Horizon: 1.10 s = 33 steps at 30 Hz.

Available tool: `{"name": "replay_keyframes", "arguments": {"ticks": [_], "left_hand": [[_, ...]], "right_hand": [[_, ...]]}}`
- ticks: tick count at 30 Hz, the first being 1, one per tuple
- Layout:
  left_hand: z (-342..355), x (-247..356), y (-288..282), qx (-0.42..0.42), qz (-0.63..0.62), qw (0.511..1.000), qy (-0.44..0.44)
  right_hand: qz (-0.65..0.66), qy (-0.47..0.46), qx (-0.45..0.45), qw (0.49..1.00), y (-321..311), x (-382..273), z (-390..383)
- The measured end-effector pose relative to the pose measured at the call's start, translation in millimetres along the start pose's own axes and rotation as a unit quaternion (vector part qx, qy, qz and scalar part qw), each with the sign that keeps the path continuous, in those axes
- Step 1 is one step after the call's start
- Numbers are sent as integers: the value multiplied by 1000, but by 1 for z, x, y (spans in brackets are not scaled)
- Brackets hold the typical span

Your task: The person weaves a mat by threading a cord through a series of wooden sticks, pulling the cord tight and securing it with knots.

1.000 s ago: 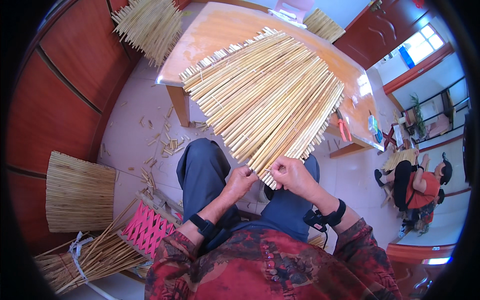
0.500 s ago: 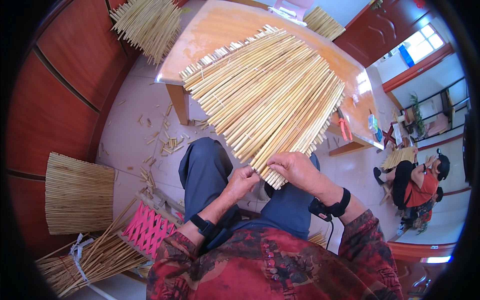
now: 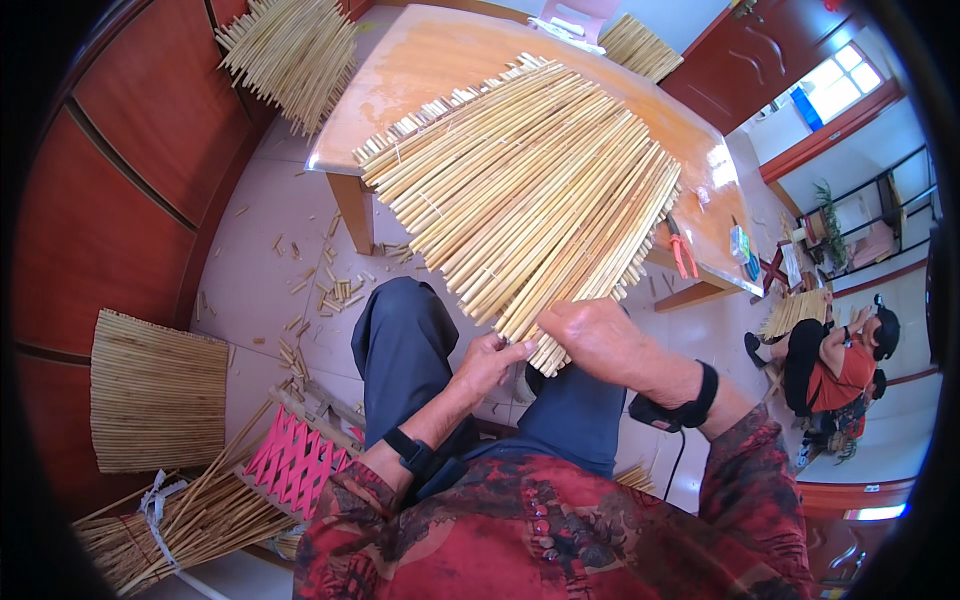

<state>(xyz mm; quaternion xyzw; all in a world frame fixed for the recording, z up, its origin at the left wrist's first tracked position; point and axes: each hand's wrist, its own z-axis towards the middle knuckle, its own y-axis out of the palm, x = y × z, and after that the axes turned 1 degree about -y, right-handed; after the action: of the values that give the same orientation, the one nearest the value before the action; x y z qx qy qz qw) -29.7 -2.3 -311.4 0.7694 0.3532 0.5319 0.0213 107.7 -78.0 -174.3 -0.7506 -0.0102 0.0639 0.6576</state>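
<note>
A fan-shaped mat of straw-coloured reed stalks [image 3: 530, 190] stretches from the table down toward my lap, bound by thin thread. Its near corner hangs over the table's front edge, between my knees. My left hand [image 3: 486, 366] is closed at this corner from the left, thumb lying against the stalk ends. Over the right side of the same corner curls my right hand [image 3: 592, 340], its fingers mostly hidden underneath. Whether thread is pinched in either hand cannot be made out.
The wooden table [image 3: 400, 60] bears red-handled pliers [image 3: 683, 256] at its right edge. Reed offcuts [image 3: 340, 290] litter the floor. A finished-looking reed mat [image 3: 158, 392] leans against the cabinet, beside a tied reed bundle [image 3: 200, 525] and pink-strapped stool [image 3: 297, 455]. Another person [image 3: 845, 370] sits far right.
My right hand has rolled over slightly, its back now more upward and its elbow farther right. My left thumb has extended over the stalk ends. The mat stays almost in place.
</note>
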Motion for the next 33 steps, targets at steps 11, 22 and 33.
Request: {"name": "replay_keyframes", "arguments": {"ticks": [11,22,33], "left_hand": [[7,-13,-12,8,35,999,-12],[9,-22,-1,51,-6,996,71],[12,-26,-3,101,96,980,145]], "right_hand": [[-213,70,220,949,-153,60,-31],[-72,199,210,954,-161,91,-38],[-32,-15,145,989,-17,43,-1]]}}
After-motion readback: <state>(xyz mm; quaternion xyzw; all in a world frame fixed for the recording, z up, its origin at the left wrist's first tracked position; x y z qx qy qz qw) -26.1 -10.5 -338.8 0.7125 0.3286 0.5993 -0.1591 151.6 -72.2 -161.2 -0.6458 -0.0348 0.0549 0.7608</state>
